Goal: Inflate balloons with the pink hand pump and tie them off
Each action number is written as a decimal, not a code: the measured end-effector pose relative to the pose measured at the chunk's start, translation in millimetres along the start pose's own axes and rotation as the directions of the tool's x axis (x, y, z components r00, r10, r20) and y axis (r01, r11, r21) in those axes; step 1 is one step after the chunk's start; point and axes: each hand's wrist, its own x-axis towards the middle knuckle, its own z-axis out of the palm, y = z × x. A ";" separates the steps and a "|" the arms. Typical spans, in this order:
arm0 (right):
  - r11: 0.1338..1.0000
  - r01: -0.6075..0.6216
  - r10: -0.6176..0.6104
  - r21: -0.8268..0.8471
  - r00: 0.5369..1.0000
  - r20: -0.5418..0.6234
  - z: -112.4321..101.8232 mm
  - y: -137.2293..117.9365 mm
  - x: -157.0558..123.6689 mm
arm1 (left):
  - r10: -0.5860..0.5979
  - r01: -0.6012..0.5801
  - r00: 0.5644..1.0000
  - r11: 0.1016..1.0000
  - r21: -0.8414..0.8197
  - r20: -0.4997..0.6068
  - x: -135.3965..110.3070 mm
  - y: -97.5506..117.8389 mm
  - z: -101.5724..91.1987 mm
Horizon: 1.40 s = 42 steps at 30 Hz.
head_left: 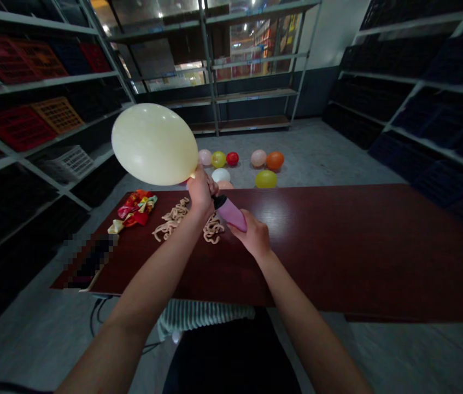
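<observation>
A pale yellow inflated balloon [154,144] floats above the dark red table [338,246], up and to the left of my hands. My left hand [200,192] is closed around the balloon's neck, pinching it onto the black nozzle of a pink hand pump [231,213]. My right hand [252,236] is wrapped around the lower end of the pump body. Under my left hand lies a heap of beige rubber bands or ties [176,219]. A pile of flat, uninflated coloured balloons [135,209] rests further left on the table.
Several inflated balloons [266,179] in pink, yellow, red, orange and white lie on the floor beyond the table. Metal shelving with crates [57,114] lines the left side, dark shelving the right. A blurred dark object [92,262] sits at the table's left corner.
</observation>
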 end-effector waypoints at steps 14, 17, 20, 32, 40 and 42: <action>0.973 0.208 -0.197 -0.098 0.974 0.114 0.5 -12.1 -2.8 | -0.067 0.017 0.962 0.983 -0.185 -0.265 8.3 40.9 -72.9; 0.966 0.239 -0.226 -0.097 0.966 0.126 0.1 -11.7 -4.0 | -0.043 -0.012 0.960 0.981 -0.191 -0.277 13.9 60.2 -89.0; 0.956 0.278 -0.264 -0.091 0.954 0.142 -0.7 -11.3 -4.7 | -0.006 -0.054 0.956 0.979 -0.195 -0.293 20.6 79.9 -107.5; 0.958 0.285 -0.285 -0.040 0.958 -0.010 -0.2 -11.5 -4.7 | 0.100 -0.128 0.977 0.981 -0.146 -0.188 19.9 123.8 -79.5; 0.991 0.137 -0.137 0.001 0.988 -0.071 -2.3 -1.4 -3.8 | 0.214 -0.211 0.976 0.974 -0.085 0.031 13.3 100.2 -6.5; 0.995 0.096 -0.095 0.009 0.993 -0.071 -2.3 -1.1 -2.9 | 0.184 -0.180 0.981 0.981 -0.067 0.056 11.1 82.6 5.7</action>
